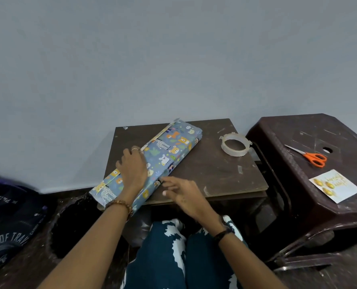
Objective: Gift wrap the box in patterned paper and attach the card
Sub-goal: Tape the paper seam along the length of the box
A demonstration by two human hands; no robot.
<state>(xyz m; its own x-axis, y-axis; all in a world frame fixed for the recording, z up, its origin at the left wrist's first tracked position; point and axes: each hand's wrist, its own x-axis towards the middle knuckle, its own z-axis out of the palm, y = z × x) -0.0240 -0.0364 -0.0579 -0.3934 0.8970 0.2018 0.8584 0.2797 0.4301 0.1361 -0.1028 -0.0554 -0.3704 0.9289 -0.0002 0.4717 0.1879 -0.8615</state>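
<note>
A long box (152, 161) wrapped in blue patterned paper (173, 142) with cartoon animals lies diagonally on the small dark desk (215, 170), its near-left end jutting past the desk's near edge and its far end pointing toward the wall. Along its left edge a seam of paper stands slightly raised, showing a pale underside.

The left hand (132, 165) lies palm down across the middle of the box, its fingers (126, 153) spread flat and pressing the paper near the seam rather than gripping anything; the palm hides the paper beneath it. The right hand (181, 192) hovers at the near-right side of the box, fingers loosely curled and released, with the fingertips just at the paper's edge; whether they actually touch it is hard to tell because the hand is blurred.

A roll of clear tape (235, 144) sits on the far-right part of the desk. To the right, on a dark plastic stool (311, 132), lie orange-handled scissors (311, 156) and, nearer, the card (335, 185) with gold ornaments; its script is too small to read. At the left edge a dark bag (8, 222) is cut off, its lettering only partly legible.
</note>
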